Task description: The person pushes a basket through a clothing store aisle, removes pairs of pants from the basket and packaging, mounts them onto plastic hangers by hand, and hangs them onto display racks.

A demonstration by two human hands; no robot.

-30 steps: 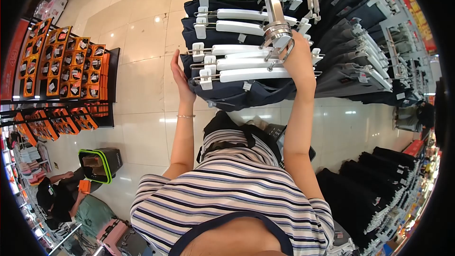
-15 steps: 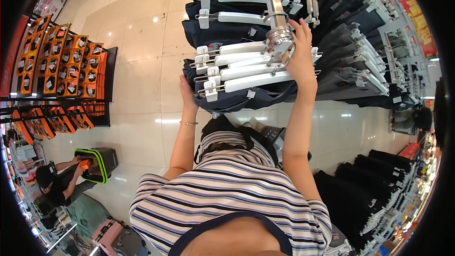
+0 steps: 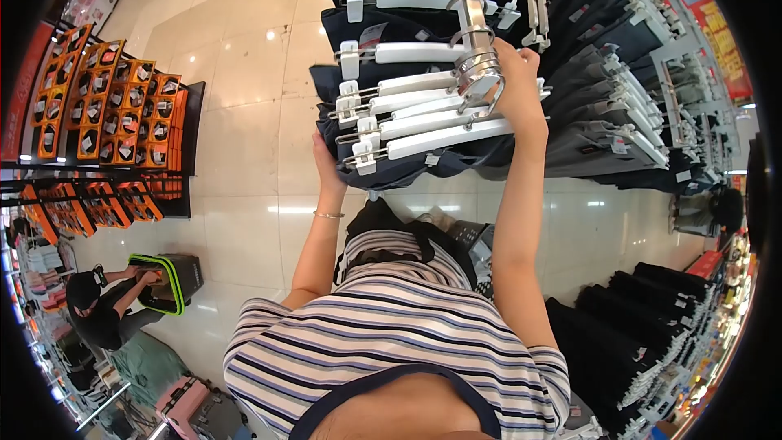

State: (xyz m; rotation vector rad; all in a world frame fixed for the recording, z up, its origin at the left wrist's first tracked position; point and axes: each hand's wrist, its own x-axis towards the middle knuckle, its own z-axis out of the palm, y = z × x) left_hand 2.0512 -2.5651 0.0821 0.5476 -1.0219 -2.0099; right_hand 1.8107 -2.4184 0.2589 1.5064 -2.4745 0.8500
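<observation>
White hangers (image 3: pixel 448 138) holding dark garments (image 3: pixel 411 178) hang at upper centre, their long axes running across the frame. They lie left of the right grip (image 3: pixel 515 81), the nearer one, curled beside the metal rail's end (image 3: pixel 477 73). The left grip (image 3: pixel 327 160) is at the garments' left edge. Whether either is closed, I cannot tell.

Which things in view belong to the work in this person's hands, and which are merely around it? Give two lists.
In the work:
- right hand, at the rail's end
- left hand, at the garments' edge
- metal rail
- white hangers
- dark garments

Merely around:
- orange boxes
- green-rimmed basket
- pink suitcase
</observation>
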